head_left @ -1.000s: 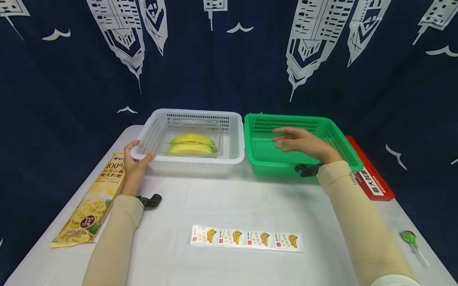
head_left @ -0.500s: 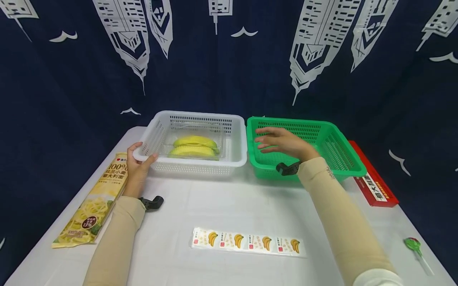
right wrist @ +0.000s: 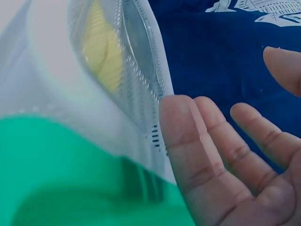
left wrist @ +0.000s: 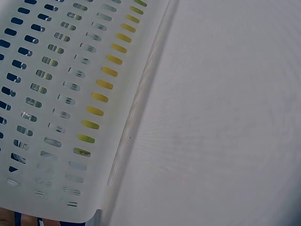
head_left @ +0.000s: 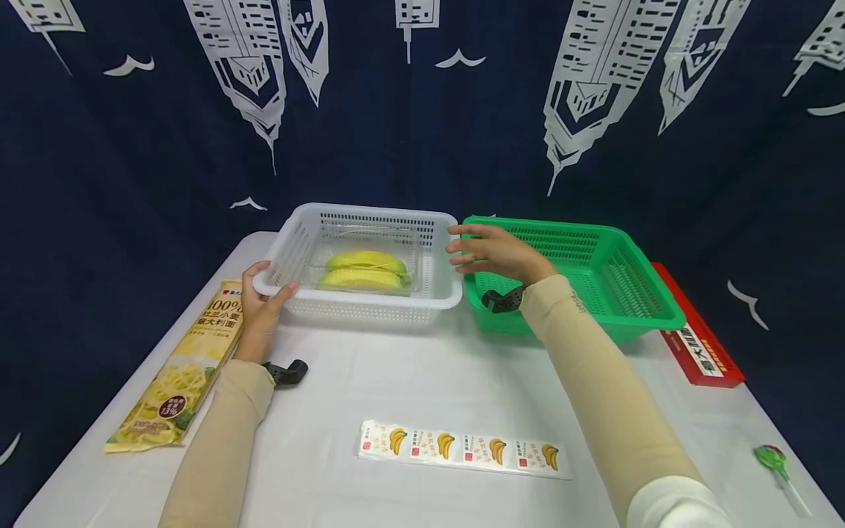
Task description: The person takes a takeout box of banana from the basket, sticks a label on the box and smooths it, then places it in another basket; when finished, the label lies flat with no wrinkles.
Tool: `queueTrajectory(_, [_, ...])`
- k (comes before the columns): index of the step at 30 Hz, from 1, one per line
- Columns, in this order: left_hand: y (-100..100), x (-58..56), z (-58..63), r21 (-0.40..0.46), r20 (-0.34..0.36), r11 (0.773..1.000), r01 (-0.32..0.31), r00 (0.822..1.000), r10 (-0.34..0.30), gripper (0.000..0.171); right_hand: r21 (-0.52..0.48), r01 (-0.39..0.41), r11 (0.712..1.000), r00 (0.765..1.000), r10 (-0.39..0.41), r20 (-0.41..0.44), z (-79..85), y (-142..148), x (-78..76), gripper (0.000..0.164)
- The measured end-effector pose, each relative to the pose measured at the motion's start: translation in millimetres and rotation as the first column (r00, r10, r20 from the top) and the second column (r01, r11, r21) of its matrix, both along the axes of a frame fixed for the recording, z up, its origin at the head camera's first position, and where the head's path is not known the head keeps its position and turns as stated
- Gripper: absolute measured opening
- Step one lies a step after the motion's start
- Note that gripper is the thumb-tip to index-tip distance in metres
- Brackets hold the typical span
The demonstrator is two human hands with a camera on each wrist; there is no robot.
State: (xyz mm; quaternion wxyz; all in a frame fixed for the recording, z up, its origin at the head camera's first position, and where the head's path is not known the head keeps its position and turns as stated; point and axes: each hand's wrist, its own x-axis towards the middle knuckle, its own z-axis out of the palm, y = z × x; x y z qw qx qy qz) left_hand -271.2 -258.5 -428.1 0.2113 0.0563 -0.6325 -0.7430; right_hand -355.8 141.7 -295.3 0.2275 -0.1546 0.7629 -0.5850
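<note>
My left hand (head_left: 262, 323) grips the front left corner of a white perforated basket (head_left: 370, 302), thumb on the rim; only a bit of the fingers (left wrist: 28, 220) shows in the left wrist view. Inside the basket lies a clear plastic box with yellow-green banana-like fruits (head_left: 364, 279). My right hand (head_left: 502, 255) is at the white basket's right rim with fingers extended and spread, above the left end of a green basket (head_left: 614, 282). In the right wrist view its fingers (right wrist: 188, 141) overlap the rim; whether they touch it I cannot tell.
A pasta packet (head_left: 181, 381) lies on the left beside my forearm. In front is a strip of banana-printed packets (head_left: 465, 449). A red box (head_left: 709, 352) sits right of the green basket, and a green lollipop (head_left: 772, 460) lies near the right edge.
My right hand has moved left from over the green basket to the white basket's right rim. The left hand keeps its grip on the corner. The view has shifted slightly.
</note>
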Motion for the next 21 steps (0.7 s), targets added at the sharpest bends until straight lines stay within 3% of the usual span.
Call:
queueTrajectory(12, [-1.6,-2.1,-2.8,-0.017,-0.003,1.0,-0.002,1.0,0.002,0.065,-0.022,0.093,0.995,0.98,-0.088,0.176,5.7,-37.0,-11.8,0.063])
queueTrajectory(21, [-1.8,-2.4,-0.9,-0.029,-0.003,0.999,0.013,1.0,-0.013,0.067,0.043,0.123,0.991,0.968,-0.129,0.215,3.2,-61.3,-22.8,0.071])
